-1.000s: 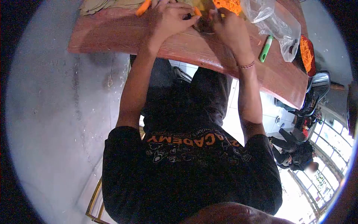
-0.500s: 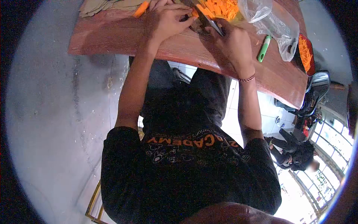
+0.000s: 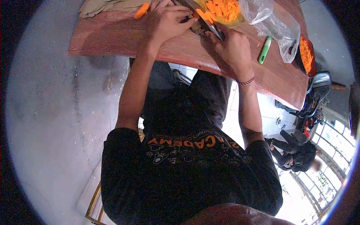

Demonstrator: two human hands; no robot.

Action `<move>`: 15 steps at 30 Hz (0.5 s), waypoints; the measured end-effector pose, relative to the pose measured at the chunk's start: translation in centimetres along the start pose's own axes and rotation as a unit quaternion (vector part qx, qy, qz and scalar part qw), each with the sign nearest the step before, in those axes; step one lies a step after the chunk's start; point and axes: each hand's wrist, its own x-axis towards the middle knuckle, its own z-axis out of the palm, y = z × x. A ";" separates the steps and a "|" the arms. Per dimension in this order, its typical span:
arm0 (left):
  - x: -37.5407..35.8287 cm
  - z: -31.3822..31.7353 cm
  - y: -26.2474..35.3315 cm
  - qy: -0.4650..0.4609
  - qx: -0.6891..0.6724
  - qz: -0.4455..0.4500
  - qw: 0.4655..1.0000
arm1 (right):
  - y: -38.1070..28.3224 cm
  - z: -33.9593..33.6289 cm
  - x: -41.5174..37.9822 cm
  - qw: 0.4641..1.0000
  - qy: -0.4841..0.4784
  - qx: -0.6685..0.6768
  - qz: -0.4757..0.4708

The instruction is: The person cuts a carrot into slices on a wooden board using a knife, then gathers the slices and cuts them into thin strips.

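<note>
At the top of the head view, my right hand (image 3: 233, 47) is wrapped round the handle of a knife (image 3: 214, 29). The blade slants up and left over a dark cutting surface (image 3: 198, 29). My left hand (image 3: 169, 18) has its fingers bent and together beside the blade, with the end of a carrot piece (image 3: 195, 15) showing at the fingertips; most of that piece is hidden. Cut carrot sticks (image 3: 209, 15) lie against the blade's right side. Left of my left hand lies a separate carrot chunk (image 3: 141, 11).
A clear plastic bag (image 3: 279, 32) and a green-handled tool (image 3: 265, 50) lie to the right on the wooden table (image 3: 112, 33). Beyond them is a tray of shredded carrot (image 3: 306, 56). More cut carrot (image 3: 227, 9) is heaped behind the knife. Another person (image 3: 300, 155) is at the far right.
My right hand and the knife have shifted slightly down and left. Carrot sticks now stand apart from the heap beside the blade. My left hand stays nearly in place.
</note>
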 end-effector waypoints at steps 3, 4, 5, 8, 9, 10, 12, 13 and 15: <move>0.2 -0.1 0.3 0.021 0.027 0.000 0.999 | 0.8 0.8 0.1 1.000 -0.005 -0.013 0.009; 0.2 -0.3 0.3 0.002 0.006 -0.010 1.000 | 0.9 0.9 0.0 1.000 -0.005 -0.013 0.008; 0.2 -0.4 0.3 -0.017 -0.015 -0.019 1.000 | 1.0 0.9 0.0 0.999 -0.017 -0.019 0.020; 0.4 -0.7 0.4 -0.005 0.006 0.007 1.000 | 1.1 0.9 0.2 0.999 -0.028 -0.024 0.039; 0.5 -0.9 0.6 -0.004 0.006 0.007 1.000 | 1.1 0.9 0.3 0.998 -0.030 -0.023 0.048; 0.6 -1.0 0.8 -0.009 -0.001 0.002 1.000 | 1.0 0.7 0.3 0.998 -0.030 -0.023 0.048; 0.5 -0.9 0.7 -0.015 -0.008 -0.004 1.000 | 0.6 0.3 0.4 0.998 -0.004 0.033 0.053; 0.3 -0.5 0.4 0.004 -0.003 0.001 1.000 | 0.8 0.4 0.4 0.998 -0.004 0.033 0.053; 0.0 0.0 0.0 0.023 0.003 0.006 1.000 | 1.3 0.7 0.6 0.999 0.002 0.029 0.045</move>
